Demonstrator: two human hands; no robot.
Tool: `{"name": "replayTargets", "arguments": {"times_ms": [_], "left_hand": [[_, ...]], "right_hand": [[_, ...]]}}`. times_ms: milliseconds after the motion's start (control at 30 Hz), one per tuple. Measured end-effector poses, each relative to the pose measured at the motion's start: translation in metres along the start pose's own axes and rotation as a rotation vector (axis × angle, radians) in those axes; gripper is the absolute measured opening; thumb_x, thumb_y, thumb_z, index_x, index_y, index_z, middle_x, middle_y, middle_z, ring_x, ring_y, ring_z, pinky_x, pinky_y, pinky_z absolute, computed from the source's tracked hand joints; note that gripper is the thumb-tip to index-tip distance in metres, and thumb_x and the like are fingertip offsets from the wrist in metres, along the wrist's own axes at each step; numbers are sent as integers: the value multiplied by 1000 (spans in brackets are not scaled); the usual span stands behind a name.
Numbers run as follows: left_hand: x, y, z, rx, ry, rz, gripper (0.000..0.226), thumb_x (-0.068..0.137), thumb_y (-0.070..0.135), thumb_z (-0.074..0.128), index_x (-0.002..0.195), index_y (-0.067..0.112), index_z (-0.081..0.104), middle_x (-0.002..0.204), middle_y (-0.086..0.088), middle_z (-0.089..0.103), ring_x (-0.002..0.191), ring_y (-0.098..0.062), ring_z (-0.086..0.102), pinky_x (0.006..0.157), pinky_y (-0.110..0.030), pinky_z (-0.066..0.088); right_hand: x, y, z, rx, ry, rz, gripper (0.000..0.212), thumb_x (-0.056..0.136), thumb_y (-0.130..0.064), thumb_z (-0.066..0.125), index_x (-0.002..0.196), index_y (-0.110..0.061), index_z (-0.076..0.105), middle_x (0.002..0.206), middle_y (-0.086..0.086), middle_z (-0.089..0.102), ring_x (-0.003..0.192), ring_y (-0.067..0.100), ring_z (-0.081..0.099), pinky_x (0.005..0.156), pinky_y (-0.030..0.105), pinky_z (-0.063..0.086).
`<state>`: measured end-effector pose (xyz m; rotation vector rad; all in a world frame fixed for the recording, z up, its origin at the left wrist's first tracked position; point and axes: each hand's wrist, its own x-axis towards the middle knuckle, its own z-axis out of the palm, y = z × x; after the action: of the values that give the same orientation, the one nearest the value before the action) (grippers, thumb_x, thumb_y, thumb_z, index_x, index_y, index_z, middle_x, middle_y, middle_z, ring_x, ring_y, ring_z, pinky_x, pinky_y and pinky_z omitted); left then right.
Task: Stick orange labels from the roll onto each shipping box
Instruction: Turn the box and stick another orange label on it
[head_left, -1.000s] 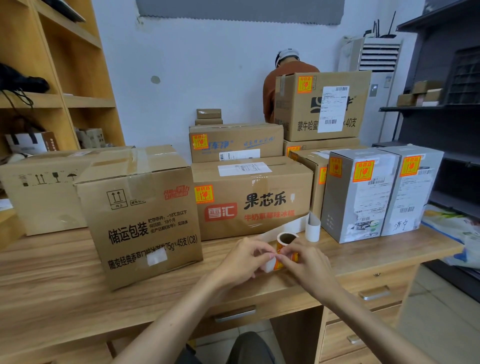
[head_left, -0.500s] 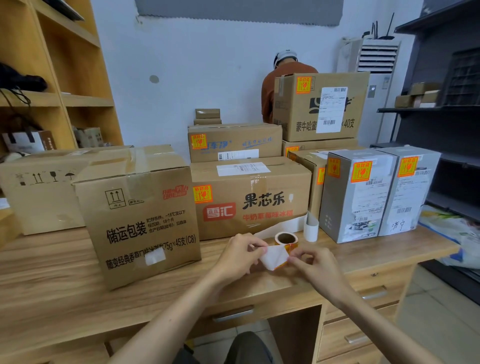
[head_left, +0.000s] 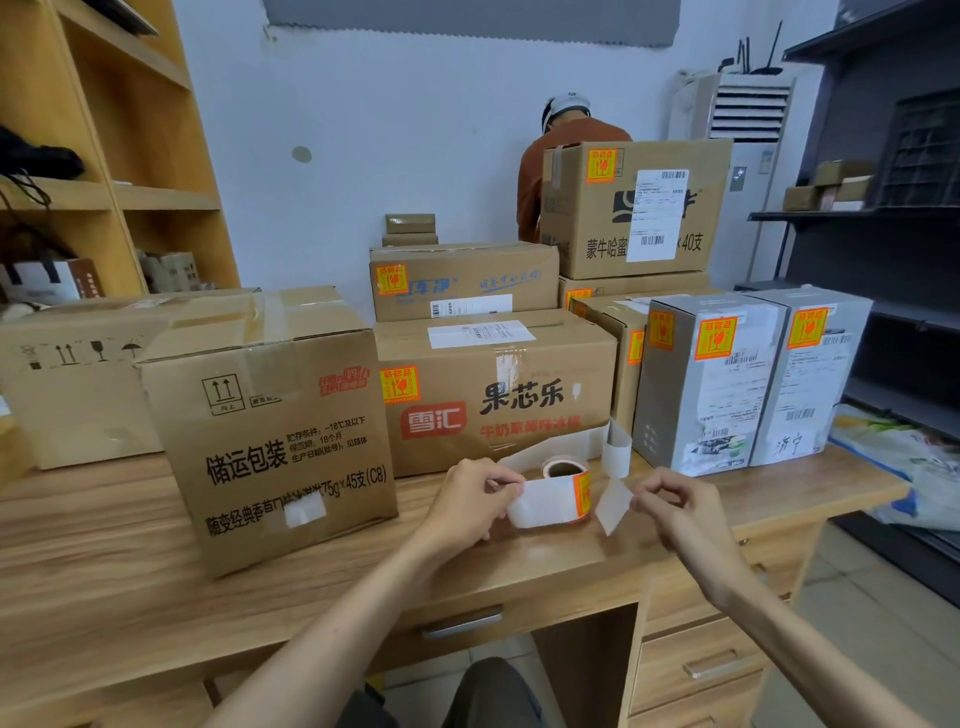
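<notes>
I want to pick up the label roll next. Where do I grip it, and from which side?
Probably from above: thumb in the open core, fingers on the outer wall at the back. The label roll stands on end with its core facing up, and its front is covered by the liner strip that the left hand pinches. The right hand pinches the peeled label.

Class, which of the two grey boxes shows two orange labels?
The left grey box: one label on each visible face; the right grey box shows only one.
</notes>
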<state>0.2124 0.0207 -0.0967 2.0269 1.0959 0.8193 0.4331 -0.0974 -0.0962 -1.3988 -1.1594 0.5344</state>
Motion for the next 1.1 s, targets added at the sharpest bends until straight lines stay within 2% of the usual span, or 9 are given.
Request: {"name": "replayTargets", "arguments": {"times_ms": [133,200,300,433,600,667,800,933,1100], "left_hand": [[-3,7,-6,-23,100,99,22,97,31,67,117,30,73,103,10,62,85,-9,57,70,-32,54],[-6,18,-10,-45,170,142,16,94,32,69,106,28,78,97,10,65,78,-1,52,74,-24,46],[-11,34,-17,-79,217,187,10,91,32,73,89,26,81,86,9,68,74,-1,52,71,-26,43],[-19,49,-29,-130,255,214,13,88,35,77,84,24,82,76,11,68,69,1,53,66,-20,40],[-26,47,-45,-51,295,174,11,86,34,78,80,25,82,68,20,67,66,5,54,64,-15,38],[-29,44,-54,-36,323,153,8,85,27,78,78,24,81,68,22,67,66,5,55,66,-18,41],[-38,37,-75,-35,327,142,8,87,26,76,81,26,80,83,13,72,74,1,60,71,-17,45],[-52,27,-100,-70,314,189,9,91,26,75,84,23,80,82,13,71,68,1,56,67,-17,43],[-70,18,-128,-110,322,198,10,92,23,74,87,17,80,79,10,69,56,1,49,57,-16,39]], "right_hand": [[-3,-15,6,-229,78,-222,21,82,-10,70,68,-22,60,71,-5,60,65,8,51,63,31,41],[-5,-24,17,-446,125,-395,18,84,-22,70,71,-26,57,74,-10,57,64,8,51,57,28,40],[-7,-35,38,-667,183,-593,16,87,-37,58,75,-26,55,78,-13,52,59,7,47,48,23,32],[-6,-44,62,-781,181,-773,16,88,-31,54,76,-20,56,81,-9,52,53,12,48,45,16,16],[-5,-53,85,-839,170,-887,19,91,-28,51,78,-14,57,80,-1,51,46,19,46,35,32,32],[-5,-57,91,-817,147,-917,20,92,-30,53,80,-15,58,81,-2,51,46,17,46,35,31,31],[-3,-67,96,-581,71,-800,24,93,-45,56,88,-23,65,87,-12,57,61,6,53,44,23,41],[8,-75,104,-267,39,-542,14,89,-40,67,80,-30,66,83,-13,62,78,6,61,62,34,51],[10,-95,124,187,-224,-243,12,88,-23,73,83,-12,74,64,-12,65,50,4,49,54,26,36]]}}
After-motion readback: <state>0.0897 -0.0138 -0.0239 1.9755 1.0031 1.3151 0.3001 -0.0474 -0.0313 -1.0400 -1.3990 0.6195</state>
